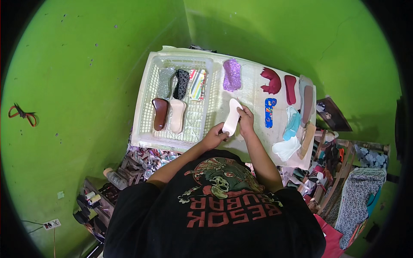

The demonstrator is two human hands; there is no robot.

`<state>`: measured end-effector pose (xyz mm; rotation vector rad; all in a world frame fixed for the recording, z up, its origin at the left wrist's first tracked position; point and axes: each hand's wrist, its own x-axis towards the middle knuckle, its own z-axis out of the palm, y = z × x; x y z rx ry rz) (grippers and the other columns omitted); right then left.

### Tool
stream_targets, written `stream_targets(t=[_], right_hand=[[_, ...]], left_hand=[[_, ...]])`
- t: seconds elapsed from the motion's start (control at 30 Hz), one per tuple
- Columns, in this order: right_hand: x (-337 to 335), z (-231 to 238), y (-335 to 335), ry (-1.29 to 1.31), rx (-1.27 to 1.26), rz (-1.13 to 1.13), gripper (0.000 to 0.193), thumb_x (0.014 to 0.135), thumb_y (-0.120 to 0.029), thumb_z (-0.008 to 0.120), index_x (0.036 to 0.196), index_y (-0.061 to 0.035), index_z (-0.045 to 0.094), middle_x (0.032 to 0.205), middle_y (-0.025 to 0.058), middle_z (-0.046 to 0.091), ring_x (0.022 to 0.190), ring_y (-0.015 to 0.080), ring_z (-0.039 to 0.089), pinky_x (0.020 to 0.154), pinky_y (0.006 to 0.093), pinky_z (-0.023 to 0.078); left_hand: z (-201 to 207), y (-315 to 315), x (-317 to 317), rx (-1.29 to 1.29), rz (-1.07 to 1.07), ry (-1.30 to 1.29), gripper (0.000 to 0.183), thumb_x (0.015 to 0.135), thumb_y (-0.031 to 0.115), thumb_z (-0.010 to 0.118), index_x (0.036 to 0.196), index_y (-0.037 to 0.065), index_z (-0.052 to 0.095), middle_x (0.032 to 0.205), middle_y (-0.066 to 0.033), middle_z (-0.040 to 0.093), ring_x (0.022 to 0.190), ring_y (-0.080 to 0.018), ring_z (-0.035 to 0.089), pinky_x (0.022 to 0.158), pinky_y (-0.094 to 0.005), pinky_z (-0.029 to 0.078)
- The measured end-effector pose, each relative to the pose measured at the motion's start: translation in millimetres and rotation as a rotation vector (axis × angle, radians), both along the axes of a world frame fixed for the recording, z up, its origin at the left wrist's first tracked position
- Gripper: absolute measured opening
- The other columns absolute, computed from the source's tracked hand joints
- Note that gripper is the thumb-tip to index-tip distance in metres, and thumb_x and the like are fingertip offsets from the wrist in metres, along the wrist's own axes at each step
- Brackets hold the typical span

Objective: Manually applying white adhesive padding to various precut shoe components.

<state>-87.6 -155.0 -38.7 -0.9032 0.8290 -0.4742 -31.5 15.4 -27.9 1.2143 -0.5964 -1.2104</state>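
A white insole-shaped piece (232,118) is held tilted above the white table. My left hand (216,137) pinches its lower end between thumb and fingers. My right hand (245,120) grips its right edge, the thumb on its face. To the left, a white plastic basket (209,99) holds several similar shapes: a silver one (166,82), a black patterned one (181,84), a striped one (197,84), a glossy brown one (160,114) and a beige one (177,116). A shiny purple piece (232,75) lies beyond my hands; a blue patterned one (269,112) lies right of them.
On the right of the white table (254,96) are a curved maroon piece (270,81), a straight maroon one (290,90), teal pieces (292,124), white pieces (286,148) and a tan one (307,140). Green walls (107,51) stand behind. Wooden racks (340,172) hold fabrics.
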Motion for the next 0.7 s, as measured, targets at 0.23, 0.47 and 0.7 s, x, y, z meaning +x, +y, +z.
stream_targets(t=[0.23,0.47,0.7], right_hand=[[41.5,9.9,20.6,-0.010,-0.024,0.019,0.021,0.091,-0.012,0.062,0.107,-0.0001,0.063,0.091,0.0022,0.065,0.077,0.0085,0.058,0.071,0.0238,0.046],[78.5,19.6,42.1,-0.031,-0.085,0.075,0.020,0.091,-0.013,0.063,0.106,0.0003,0.063,0.091,0.0032,0.066,0.076,0.0082,0.059,0.068,0.0228,0.046],[129.2,43.9,58.3,0.110,-0.303,0.219,0.018,0.091,-0.011,0.062,0.105,-0.0002,0.063,0.084,0.0026,0.065,0.061,0.0061,0.057,0.051,0.0216,0.044]], left_hand=[[9.2,24.4,31.1,-0.010,0.118,-0.034,0.024,0.092,0.004,0.056,0.116,0.000,0.054,0.097,-0.0048,0.064,0.084,-0.0105,0.061,0.078,-0.0271,0.050],[14.2,54.2,56.6,-0.031,0.155,0.007,0.025,0.091,0.004,0.059,0.115,-0.002,0.055,0.097,-0.0047,0.065,0.082,-0.0098,0.061,0.078,-0.0263,0.050],[3.2,93.8,92.5,0.049,0.285,-0.146,0.026,0.090,0.002,0.058,0.115,0.000,0.052,0.078,0.0000,0.055,0.069,-0.0068,0.054,0.063,-0.0212,0.044]])
